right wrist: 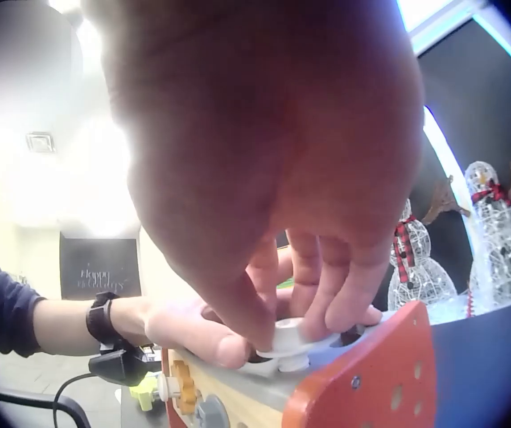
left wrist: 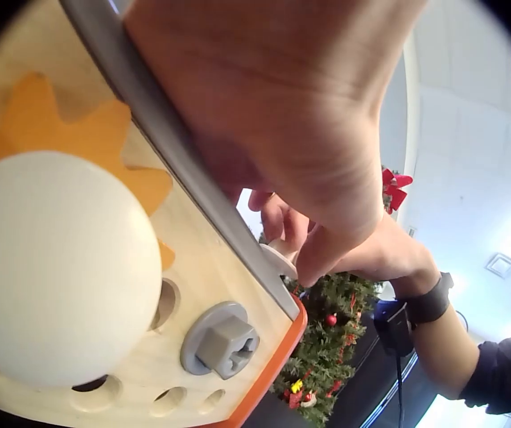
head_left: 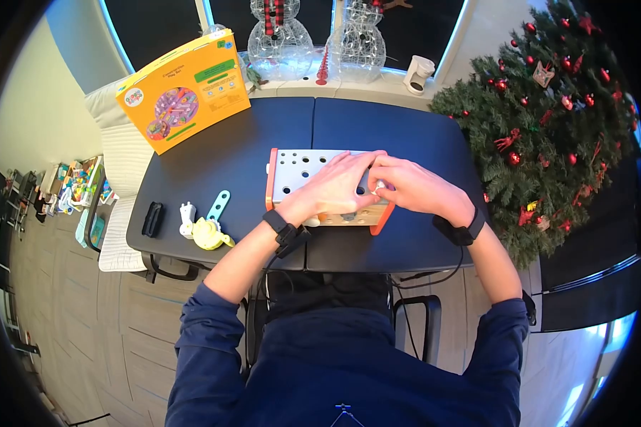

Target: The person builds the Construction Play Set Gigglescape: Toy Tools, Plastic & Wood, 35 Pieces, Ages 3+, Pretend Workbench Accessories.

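Observation:
A toy workbench (head_left: pixel 292 167) with a grey holed top and orange-red ends stands before me. My right hand (head_left: pixel 420 188) pinches a white round, flanged piece (right wrist: pixel 296 339) at the top near the right end. Spread over the top, my left hand (head_left: pixel 331 188) keeps its fingers extended, its thumb (right wrist: pixel 224 349) right beside that piece. On the wooden near side, the left wrist view shows an orange gear (left wrist: pixel 140 183) behind a large white round knob (left wrist: pixel 59 267). A grey bolt head (left wrist: pixel 224 343) sticks out near the right end.
Left on the dark table (head_left: pixel 192 171) lie a yellow toy piece (head_left: pixel 206 233), a teal holed strip (head_left: pixel 219 205), a white piece (head_left: pixel 186 217) and a black object (head_left: pixel 152 219). A yellow box (head_left: pixel 192 85) stands behind them. A decorated tree (head_left: pixel 541 121) borders the right side.

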